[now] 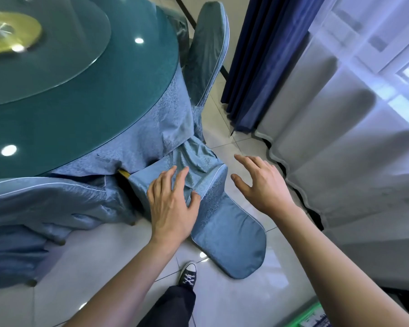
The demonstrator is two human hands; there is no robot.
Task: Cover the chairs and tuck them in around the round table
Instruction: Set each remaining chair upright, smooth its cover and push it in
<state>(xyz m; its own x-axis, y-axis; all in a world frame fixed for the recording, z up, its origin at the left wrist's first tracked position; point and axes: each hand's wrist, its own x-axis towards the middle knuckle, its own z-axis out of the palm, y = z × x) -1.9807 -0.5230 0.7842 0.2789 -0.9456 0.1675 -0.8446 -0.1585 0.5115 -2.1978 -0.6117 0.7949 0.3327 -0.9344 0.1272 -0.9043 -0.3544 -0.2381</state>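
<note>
Table [85,109]: round, glass-topped, with a blue skirt hanging to the floor at my far left.
Left chair [45,204]: covered, pushed against the skirt, its cloth rumpled low down.
Middle chair [224,232]: covered, its seat under the table edge, its back toward me; a yellow strip [123,173] of frame shows at the seat, so the cover is not fully down there.
Left hand [169,208]: fingers spread flat on the seat cloth, thumb pressing the piped edge; nothing pinched.
Right hand [261,182]: spread and relaxed, in the air just right of the chair back, touching nothing.
Far chair [207,55]: covered and tucked in beyond.
Curtains [340,126]: near the chair's right.
Risk: pushing with my flat palm may drag the cover askew and bare more frame; I judge the skirt could bunch under the seat, and my shoe [188,276] stands close to the chair.
</note>
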